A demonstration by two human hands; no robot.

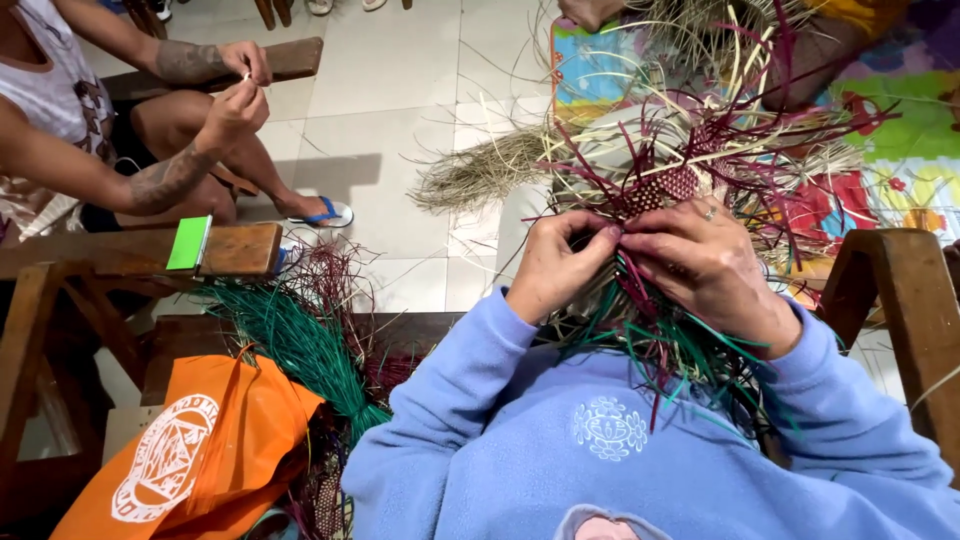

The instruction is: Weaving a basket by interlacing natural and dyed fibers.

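close over my lap, both hands pinch the woven straw piece [672,188]: left hand [553,262] and right hand [708,262] shut on its near edge, thumbs meeting. loose strands run toward me and fan away. left of me lies a green straw bundle [300,345]; beyond, another person's hands [235,95].

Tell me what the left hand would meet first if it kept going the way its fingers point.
The left hand points right, fingertips nearly touching the right hand. It would probably meet those fingers and the maroon straw strands pinched between them first.
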